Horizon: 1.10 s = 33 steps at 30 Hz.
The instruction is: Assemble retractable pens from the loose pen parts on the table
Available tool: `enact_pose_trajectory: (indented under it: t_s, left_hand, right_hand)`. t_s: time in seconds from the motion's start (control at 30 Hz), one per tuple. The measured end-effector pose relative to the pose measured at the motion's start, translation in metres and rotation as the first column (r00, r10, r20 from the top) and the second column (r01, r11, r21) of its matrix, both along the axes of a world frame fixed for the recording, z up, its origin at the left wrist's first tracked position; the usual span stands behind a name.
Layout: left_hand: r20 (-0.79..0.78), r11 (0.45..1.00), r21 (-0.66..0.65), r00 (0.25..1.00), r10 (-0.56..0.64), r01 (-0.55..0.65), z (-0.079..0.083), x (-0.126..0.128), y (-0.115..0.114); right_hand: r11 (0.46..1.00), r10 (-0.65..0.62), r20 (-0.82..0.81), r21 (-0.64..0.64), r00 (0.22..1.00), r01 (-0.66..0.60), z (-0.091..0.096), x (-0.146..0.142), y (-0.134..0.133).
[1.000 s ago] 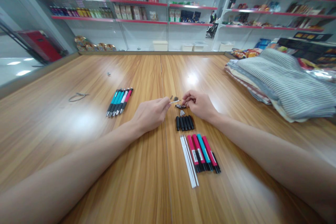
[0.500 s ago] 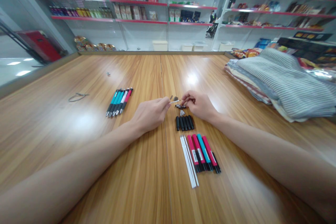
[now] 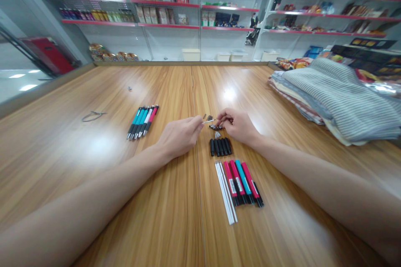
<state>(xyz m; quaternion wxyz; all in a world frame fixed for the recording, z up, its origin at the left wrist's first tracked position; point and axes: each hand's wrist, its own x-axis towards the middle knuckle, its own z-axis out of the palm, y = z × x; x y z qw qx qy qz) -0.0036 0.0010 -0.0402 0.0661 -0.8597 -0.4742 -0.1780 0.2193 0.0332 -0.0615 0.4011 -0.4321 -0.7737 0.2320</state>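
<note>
A thin white pen refill (image 3: 208, 121) spans the gap between my two hands, above the table. My left hand (image 3: 183, 135) is closed on one end of it. At its other end, the fingertips of my right hand (image 3: 236, 124) are pinched together; whether they hold the refill's tip or a tiny part on it is hard to make out. Just below lie small dark-and-silver pen parts (image 3: 214, 127), pale cone tips (image 3: 217, 134) and a row of black grips (image 3: 220, 147). Nearer me are white refills (image 3: 226, 194) beside pink and teal pen barrels (image 3: 242, 181).
Several assembled pens (image 3: 142, 122) lie side by side to the left, near a thin grey loop (image 3: 93, 115). A small shiny bit (image 3: 129, 88) sits farther back. Folded striped cloth (image 3: 341, 91) is piled at the right. Stocked shelves (image 3: 166, 2) stand beyond the table's raised edge.
</note>
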Motion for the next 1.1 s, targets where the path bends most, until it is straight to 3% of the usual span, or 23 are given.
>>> enact_pose_trajectory:
  t_s: [0.73,1.1]
  left_hand:
    - [0.0,1.0,-0.009,1.0,0.0,0.0,0.0003,-0.0005,0.0003]
    - [-0.004,0.999,-0.034,1.0,0.015,-0.016,0.0021,0.0004,-0.0008]
  right_hand:
    - [0.999,-0.029,0.016,0.038,0.999,0.028,-0.0019,0.0007,0.0012]
    - [1.0,0.016,0.025,0.011,1.0,-0.016,-0.0037,0.0008,0.0018]
